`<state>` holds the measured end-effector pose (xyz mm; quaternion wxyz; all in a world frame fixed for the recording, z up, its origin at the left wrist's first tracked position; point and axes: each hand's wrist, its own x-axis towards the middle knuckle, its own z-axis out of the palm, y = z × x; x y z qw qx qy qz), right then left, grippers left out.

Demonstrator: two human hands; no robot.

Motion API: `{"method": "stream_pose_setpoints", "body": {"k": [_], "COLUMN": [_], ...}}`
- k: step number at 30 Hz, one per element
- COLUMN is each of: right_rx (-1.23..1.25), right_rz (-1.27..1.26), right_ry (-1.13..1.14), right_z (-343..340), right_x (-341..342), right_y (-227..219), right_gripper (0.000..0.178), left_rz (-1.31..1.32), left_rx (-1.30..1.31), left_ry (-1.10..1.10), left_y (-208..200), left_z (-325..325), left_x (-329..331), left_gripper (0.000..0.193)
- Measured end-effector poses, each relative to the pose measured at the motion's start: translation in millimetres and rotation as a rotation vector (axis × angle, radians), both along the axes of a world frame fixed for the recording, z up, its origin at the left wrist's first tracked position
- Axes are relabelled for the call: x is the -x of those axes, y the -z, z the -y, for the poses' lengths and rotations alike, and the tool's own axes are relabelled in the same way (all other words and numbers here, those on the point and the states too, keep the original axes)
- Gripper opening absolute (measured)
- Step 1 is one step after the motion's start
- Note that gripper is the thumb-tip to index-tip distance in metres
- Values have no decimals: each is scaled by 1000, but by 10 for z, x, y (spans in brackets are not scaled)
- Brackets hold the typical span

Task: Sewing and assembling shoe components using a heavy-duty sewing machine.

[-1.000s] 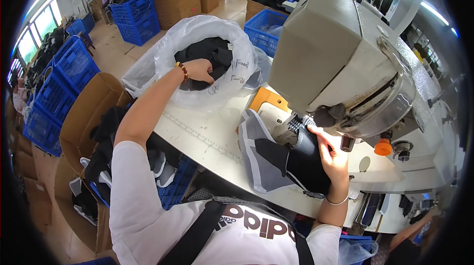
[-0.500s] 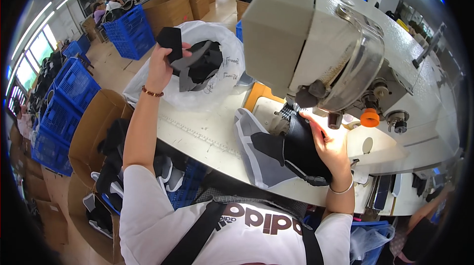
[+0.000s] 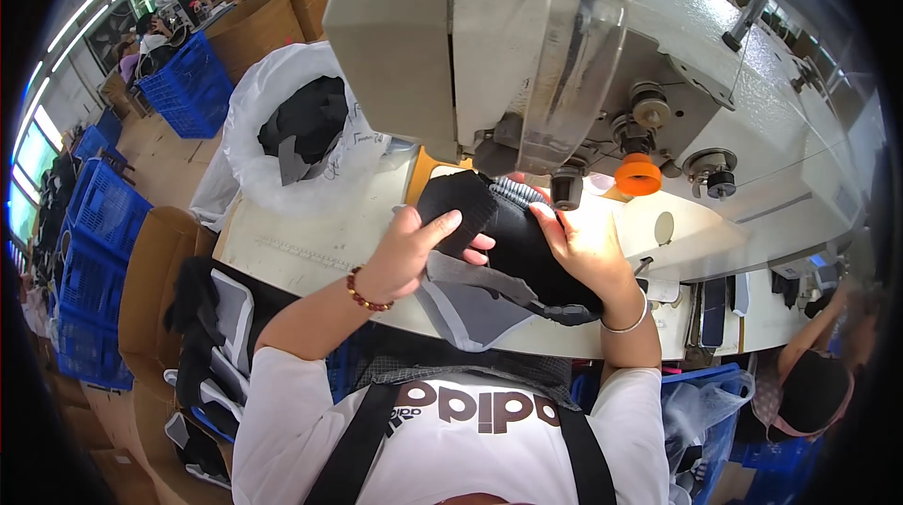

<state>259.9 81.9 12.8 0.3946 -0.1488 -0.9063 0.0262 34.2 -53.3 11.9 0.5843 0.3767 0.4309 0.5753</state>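
Observation:
My left hand point(image 3: 404, 256) pinches a black ribbed fabric piece point(image 3: 456, 209) between thumb and fingers. A grey strip point(image 3: 480, 277) trails below that hand, across a black and grey shoe upper point(image 3: 531, 251). My right hand point(image 3: 593, 246) grips the upper's right side, thumb on top and the other fingers mostly hidden. The upper lies on the white table beneath the head of a sewing machine point(image 3: 404, 44). Its striped edge point(image 3: 517, 193) points toward the machine, beside the black piece. The needle area is hidden behind the machine head.
A white plastic bag point(image 3: 246, 96) of black and grey pieces stands on the table's far left. Left of me, a cardboard box point(image 3: 155, 284) holds shoe uppers, beside blue crates point(image 3: 89, 303). An orange knob point(image 3: 638, 174) hangs near my right hand. Another person point(image 3: 814, 392) is at lower right.
My left hand has come from beside the bag to the shoe upper, bringing the black piece and grey strip. My right hand keeps its grip on the upper. The view has shifted right.

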Motion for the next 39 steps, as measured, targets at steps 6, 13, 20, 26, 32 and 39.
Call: {"method": "stream_pose_setpoints", "body": {"k": [6,13,20,26,32,39], "right_rx": [156,175,-13,-51,16,307], "right_rz": [166,182,20,-54,5,-91], "right_ry": [-83,-38,-81,-29,-52,-93], "right_z": [-10,32,-25,65,138,167], "right_x": [-46,-20,46,22,-8,-32], "right_y": [-103,-153,-96,-105,-22,347], "right_gripper": [41,53,27,20,17,15], "left_rz": [199,-528,-1766,-1439,-1585,-1474], "left_rx": [-77,-306,-1508,-1212,-1328,-1514], "left_ry": [9,-376,-332,-72,-196,-438], "left_y": [146,520,10,-201,-123,68], "left_z": [-70,-141,-334,-448,-389,-481], "left_x": [-137,334,541,360,347,376], "left_gripper": [39,33,22,25,18,9]}}
